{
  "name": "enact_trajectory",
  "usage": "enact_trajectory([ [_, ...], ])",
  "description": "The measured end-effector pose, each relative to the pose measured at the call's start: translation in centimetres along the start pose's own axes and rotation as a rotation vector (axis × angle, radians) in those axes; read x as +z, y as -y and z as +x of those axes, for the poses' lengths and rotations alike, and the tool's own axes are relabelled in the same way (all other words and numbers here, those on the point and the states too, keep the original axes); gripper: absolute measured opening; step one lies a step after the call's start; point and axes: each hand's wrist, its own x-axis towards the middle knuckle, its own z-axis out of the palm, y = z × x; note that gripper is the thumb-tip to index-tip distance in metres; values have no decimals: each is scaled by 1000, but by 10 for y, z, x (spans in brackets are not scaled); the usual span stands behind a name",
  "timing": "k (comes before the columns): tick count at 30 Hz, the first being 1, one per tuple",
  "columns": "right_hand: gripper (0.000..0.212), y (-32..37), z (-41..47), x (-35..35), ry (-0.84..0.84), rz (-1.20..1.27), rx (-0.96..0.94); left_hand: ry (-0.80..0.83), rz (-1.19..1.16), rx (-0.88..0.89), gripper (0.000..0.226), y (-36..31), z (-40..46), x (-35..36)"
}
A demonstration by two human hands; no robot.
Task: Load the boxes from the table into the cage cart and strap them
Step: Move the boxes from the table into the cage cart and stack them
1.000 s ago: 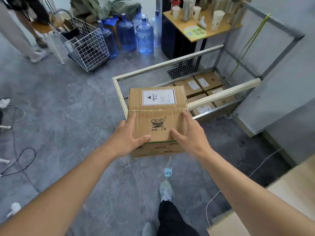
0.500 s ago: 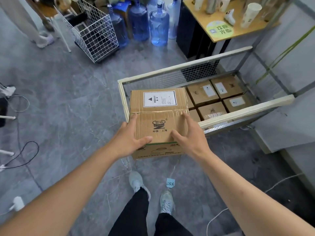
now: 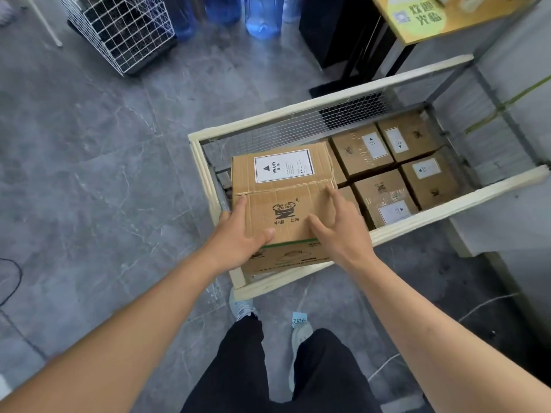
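Observation:
I carry a brown cardboard box [image 3: 283, 186] with a white "HEAVY" label on top. It hangs over the near-left end of the cage cart [image 3: 328, 98], a wire-mesh cage with pale wooden rails. My left hand [image 3: 238, 236] grips its near-left corner, thumb on top. My right hand [image 3: 340, 234] holds the right side, with its fingers spread over the top edge. Several similar boxes [image 3: 384, 195] lie packed in the cart's bottom toward the far right. A yellow-green strap [image 3: 507, 105] runs across the grey panel behind the cart.
A white wire basket [image 3: 119, 28] and blue water bottles [image 3: 262, 16] stand on the grey floor ahead. A yellow tabletop [image 3: 441, 16] and a black cabinet [image 3: 343, 31] sit beyond the cart. A black cable [image 3: 12, 272] lies at left. My feet stand against the cart's near corner.
I have stepped up to the cart, and the box has moved from in front of its rail to above its near-left end. Both hands kept their hold.

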Motion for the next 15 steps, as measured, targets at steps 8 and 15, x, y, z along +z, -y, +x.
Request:
enact_trajectory([
  [8,79,-22,84,31,80,-76,54,23,-20,-117,109,16,79,18],
  [15,78,-78,164,93,262,-94,54,-36,-76,-313,99,44,147,60],
])
